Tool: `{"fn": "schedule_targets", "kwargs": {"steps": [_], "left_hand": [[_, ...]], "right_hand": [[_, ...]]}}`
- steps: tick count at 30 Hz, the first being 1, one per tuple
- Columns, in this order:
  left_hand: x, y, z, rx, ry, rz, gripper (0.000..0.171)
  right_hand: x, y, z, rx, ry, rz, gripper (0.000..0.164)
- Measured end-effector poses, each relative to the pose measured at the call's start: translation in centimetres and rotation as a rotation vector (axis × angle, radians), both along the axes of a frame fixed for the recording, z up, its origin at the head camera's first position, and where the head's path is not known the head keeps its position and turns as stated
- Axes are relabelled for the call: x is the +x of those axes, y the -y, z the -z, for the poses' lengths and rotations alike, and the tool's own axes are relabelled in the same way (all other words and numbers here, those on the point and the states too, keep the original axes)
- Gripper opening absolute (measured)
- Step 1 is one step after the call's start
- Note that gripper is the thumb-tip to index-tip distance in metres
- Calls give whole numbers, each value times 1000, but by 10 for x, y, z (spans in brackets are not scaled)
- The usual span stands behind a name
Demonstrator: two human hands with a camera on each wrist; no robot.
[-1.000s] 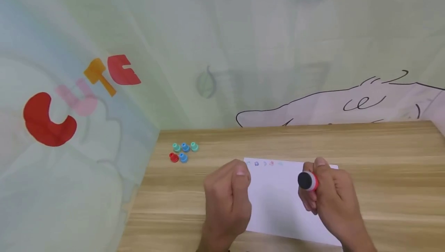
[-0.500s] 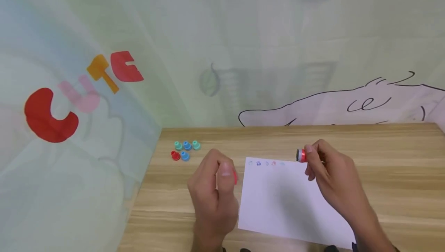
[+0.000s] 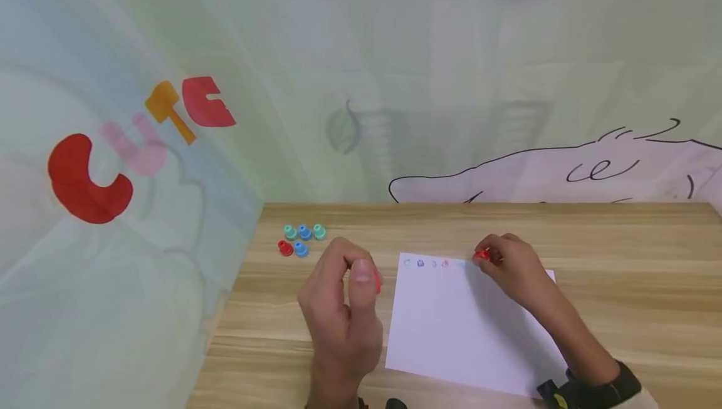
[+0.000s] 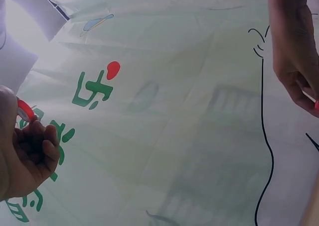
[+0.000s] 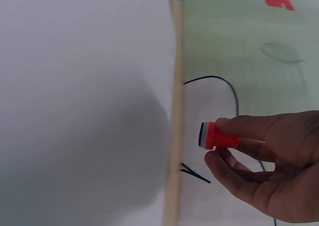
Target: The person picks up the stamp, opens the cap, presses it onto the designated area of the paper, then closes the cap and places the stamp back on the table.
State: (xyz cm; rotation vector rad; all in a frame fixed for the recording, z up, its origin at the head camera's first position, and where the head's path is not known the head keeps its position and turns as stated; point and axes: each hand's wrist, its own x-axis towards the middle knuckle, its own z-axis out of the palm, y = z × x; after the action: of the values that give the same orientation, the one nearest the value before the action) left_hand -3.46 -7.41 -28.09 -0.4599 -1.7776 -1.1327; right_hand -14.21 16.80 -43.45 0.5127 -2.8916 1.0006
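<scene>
My right hand [image 3: 516, 271] pinches a small red stamp [image 5: 224, 136] between thumb and fingers, just over the far edge of the white paper [image 3: 445, 321]. In the right wrist view its pale collar and dark stamping face show, turned to the paper. My left hand [image 3: 341, 315] is raised left of the paper with curled fingers. It holds a small round red cap [image 4: 25, 110] with a pale inside, mostly hidden in the head view. A row of small coloured prints [image 3: 420, 264] runs along the paper's far left edge.
Several small stamps or caps, green [image 3: 290, 232], blue [image 3: 301, 248] and red [image 3: 285, 247], stand grouped at the far left of the wooden table [image 3: 254, 315]. A printed cloth [image 3: 440, 83] hangs behind the table.
My right hand has moved away from me to the paper's far edge, turning the stamp's dark face from upward to downward. My left hand has shifted left with the red cap.
</scene>
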Motion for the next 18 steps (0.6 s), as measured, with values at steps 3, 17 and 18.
{"fn": "schedule_targets", "kwargs": {"steps": [3, 17, 18], "left_hand": [[-1, 1, -1, -1, -15, 6, 21], [0, 6, 2, -6, 11, -11, 19], [0, 6, 2, -6, 12, -9, 19]], "right_hand": [[-7, 1, 9, 37, -15, -12, 19], [-14, 14, 24, 84, -13, -67, 15], [-15, 15, 25, 87, -16, -68, 15]]}}
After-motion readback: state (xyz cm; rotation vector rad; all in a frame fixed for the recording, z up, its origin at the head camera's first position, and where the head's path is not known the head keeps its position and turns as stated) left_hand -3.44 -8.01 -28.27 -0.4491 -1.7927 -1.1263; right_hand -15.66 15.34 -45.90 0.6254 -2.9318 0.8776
